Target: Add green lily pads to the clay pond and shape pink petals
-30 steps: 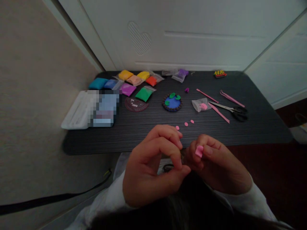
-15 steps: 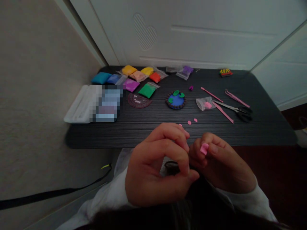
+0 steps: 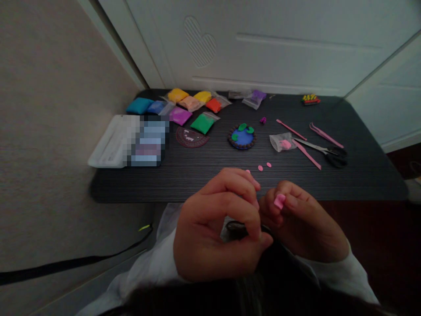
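Observation:
Pinched between the thumb and finger of my right hand (image 3: 305,224) is a small piece of pink clay (image 3: 280,201), in front of the table's near edge. Beside it, to the left, my left hand (image 3: 219,232) has its thumb and index fingertip pressed together; whatever lies between them, if anything, is hidden. Small flat pink clay discs (image 3: 260,168) lie on the table just beyond my hands, one partly covered by my left fingers. Farther back sits a round blue clay pond (image 3: 242,138) with a dark beaded rim and green leaf shapes on it.
Scissors (image 3: 332,153), pink modelling tools (image 3: 308,155), pink tweezers (image 3: 325,134) and a bag of pink clay (image 3: 282,143) are at right. Bags of coloured clay (image 3: 204,123), a protractor (image 3: 191,137) and a white case (image 3: 113,142) occupy the left. A white door panel (image 3: 279,61) rises behind the table.
Both hands hold nearly the same pose, with the pink clay piece still in my right fingers. The whole view has shifted very slightly.

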Available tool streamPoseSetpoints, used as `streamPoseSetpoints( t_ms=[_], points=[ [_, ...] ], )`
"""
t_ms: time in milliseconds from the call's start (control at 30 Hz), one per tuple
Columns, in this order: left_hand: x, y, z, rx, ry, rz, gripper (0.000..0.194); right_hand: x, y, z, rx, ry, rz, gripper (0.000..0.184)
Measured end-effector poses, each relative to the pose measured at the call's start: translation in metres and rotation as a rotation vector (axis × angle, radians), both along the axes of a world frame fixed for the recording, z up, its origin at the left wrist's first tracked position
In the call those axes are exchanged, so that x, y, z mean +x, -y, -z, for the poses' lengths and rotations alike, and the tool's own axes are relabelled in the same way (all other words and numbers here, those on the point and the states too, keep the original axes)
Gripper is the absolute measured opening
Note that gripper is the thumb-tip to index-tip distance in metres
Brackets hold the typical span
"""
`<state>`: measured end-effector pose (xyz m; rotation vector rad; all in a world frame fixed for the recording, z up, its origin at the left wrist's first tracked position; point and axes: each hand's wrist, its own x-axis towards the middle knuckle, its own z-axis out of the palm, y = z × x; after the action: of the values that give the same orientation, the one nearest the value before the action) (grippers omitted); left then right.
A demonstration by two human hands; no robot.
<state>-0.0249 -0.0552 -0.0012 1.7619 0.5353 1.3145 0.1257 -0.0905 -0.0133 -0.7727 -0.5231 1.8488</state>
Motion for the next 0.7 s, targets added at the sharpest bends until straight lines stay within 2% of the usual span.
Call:
streamPoseSetpoints(
  t_ms=[433,700],
  points=[
    [0.002,-0.0008,-0.0006,0.012,0.017,0.018,0.015,-0.0001,0.0001,0.0002,-0.026,0.035,0.029,0.008],
    [0.0028,0.0012,0.0022,-0.036,0.063,-0.001,0.018,0.0027,-0.0024,0.0034,-0.025,0.058,0.067,0.005]
  ],
)
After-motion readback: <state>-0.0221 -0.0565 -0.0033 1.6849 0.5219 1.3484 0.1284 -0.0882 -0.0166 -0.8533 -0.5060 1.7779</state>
